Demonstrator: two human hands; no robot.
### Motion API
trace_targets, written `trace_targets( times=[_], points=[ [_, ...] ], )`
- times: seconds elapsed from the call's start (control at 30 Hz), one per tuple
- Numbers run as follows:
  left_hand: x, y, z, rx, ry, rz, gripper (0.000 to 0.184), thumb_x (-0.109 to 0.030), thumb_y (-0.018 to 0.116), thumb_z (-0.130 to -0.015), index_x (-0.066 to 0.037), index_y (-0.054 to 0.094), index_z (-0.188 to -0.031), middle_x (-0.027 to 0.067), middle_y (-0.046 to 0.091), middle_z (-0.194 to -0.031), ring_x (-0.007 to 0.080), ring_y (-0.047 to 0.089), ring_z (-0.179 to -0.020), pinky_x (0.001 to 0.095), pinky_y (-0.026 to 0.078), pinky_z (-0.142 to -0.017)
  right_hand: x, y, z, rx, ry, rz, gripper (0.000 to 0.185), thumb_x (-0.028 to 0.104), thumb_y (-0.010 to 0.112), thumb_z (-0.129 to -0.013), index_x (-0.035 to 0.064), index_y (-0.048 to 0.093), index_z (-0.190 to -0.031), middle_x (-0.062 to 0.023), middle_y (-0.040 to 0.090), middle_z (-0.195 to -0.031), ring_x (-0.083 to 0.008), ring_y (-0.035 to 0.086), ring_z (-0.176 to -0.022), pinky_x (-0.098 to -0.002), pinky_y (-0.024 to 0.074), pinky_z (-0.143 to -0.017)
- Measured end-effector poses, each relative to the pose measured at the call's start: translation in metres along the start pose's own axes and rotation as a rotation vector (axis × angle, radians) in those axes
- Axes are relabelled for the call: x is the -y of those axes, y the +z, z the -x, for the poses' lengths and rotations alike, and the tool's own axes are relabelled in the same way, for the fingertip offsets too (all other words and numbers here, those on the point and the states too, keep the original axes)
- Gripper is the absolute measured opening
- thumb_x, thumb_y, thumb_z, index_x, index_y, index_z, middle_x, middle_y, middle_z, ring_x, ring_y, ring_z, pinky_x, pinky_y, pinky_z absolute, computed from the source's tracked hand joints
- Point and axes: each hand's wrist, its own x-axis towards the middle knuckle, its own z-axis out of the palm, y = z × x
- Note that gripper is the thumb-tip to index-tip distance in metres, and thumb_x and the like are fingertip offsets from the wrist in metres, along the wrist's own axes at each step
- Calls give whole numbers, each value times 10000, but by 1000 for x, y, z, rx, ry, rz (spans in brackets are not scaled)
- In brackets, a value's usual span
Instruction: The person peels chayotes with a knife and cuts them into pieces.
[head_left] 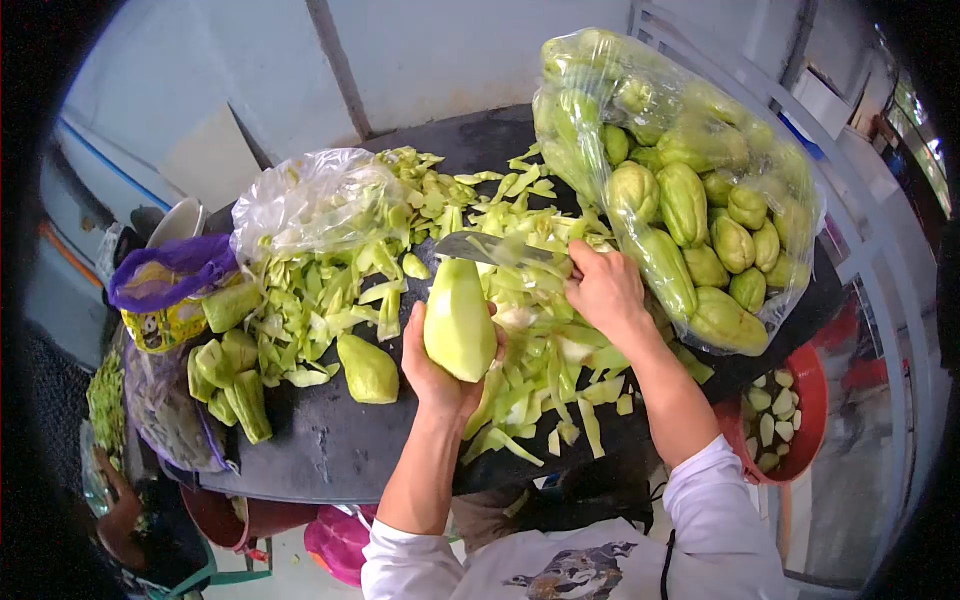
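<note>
Near the middle of the head view, my left hand (430,382) is wrapped around a pale green, peeled-looking chayote (460,325), held upright above the table. My right hand (608,290) grips a knife (480,247). Its broad blade points left, at the upper end of the chayote; whether it touches cannot be made out. A blurred strip of peel is by the blade. Below and behind both hands spreads a heap of green peelings (555,370). Another chayote (367,369) lies on the dark table (325,455), just left of my left hand.
A clear plastic bag full of chayotes (682,205) fills the table's right side. At left are a crumpled plastic bag (315,200), a purple net bag (175,272) and several green pieces (250,400). A red bucket (812,425) stands below right. Another person's hand (120,505) shows far left.
</note>
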Motion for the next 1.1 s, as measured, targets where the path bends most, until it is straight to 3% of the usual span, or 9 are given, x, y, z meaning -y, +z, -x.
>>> trace_targets(
  times=[0.27, 0.33, 0.4, 0.43, 0.63, 0.83, 0.97, 1.03, 1.1],
  points=[
    [-7, -6, -5, 0, -84, 215, 525, -523, 403, -950, -75, 586, -1155, 141, 634, -997, 275, 616, -821, 396, 495, -688, 16, -4, 11, -10, -61, -128, 209, 140, 727, -731, 73, 551, -823, -119, 643, -649, -338, 659, -630, -446, 505, -555],
    [-9, 4, -3, -236, -29, 301, 536, -543, 430, -932, -86, 604, -1153, 140, 652, -1027, 271, 633, -886, 400, 515, -773, 24, -7, 17, 13, -79, -139, 225, 147, 736, -724, 73, 539, -805, -112, 641, -652, -322, 658, -620, -427, 502, -542],
    [-8, -5, -3, -177, -55, 250, 541, -549, 435, -925, -93, 613, -1156, 141, 659, -1036, 268, 639, -909, 403, 517, -807, 36, -8, 22, -83, -299, -128, 269, 155, 755, -689, 74, 511, -767, -93, 621, -642, -295, 643, -585, -397, 491, -522],
    [-8, -8, -3, -117, -87, 197, 546, -556, 440, -918, -101, 622, -1160, 141, 666, -1045, 264, 645, -931, 406, 519, -841, 41, -6, 24, -80, -300, -133, 269, 155, 755, -689, 74, 511, -767, -93, 621, -642, -295, 643, -585, -397, 491, -522],
    [-1, -19, -8, -78, -77, 246, 608, -528, 442, -918, -10, 586, -1203, 193, 652, -1021, 284, 653, -879, 389, 553, -760, 56, 0, 30, -184, -539, -160, 261, 169, 741, -680, 99, 496, -739, -51, 550, -581, -252, 594, -522, -369, 471, -497],
    [2, -16, -4, -49, -112, 261, 600, -522, 430, -927, -22, 566, -1229, 199, 637, -1071, 288, 646, -913, 417, 548, -791, 55, 1, 31, -189, -495, -134, 276, 204, 751, -725, 97, 498, -756, -53, 544, -571, -257, 584, -495, -375, 472, -483],
    [14, -32, -8, -175, 48, 156, 557, -552, 437, -911, -120, 570, -1237, 87, 603, -1196, 261, 560, -1135, 464, 444, -972, 37, 4, 25, -53, -324, -158, 291, 185, 763, -723, 92, 493, -774, -61, 559, -581, -277, 585, -493, -396, 470, -483],
    [5, -2, -1, -261, 1, 200, 551, -545, 434, -917, -85, 603, -1169, 100, 660, -1050, 254, 630, -972, 398, 488, -894, 33, 2, 23, -76, -331, -142, 315, 166, 781, -700, 82, 492, -790, -70, 587, -607, -293, 611, -527, -405, 477, -496],
    [4, -14, -2, -112, -35, 185, 549, -546, 434, -912, -106, 590, -1201, 88, 645, -1111, 256, 618, -1015, 410, 487, -904, 44, -5, 25, -104, -393, -156, 316, 166, 784, -696, 79, 497, -795, -74, 603, -625, -295, 622, -544, -403, 483, -502]
  ],
)
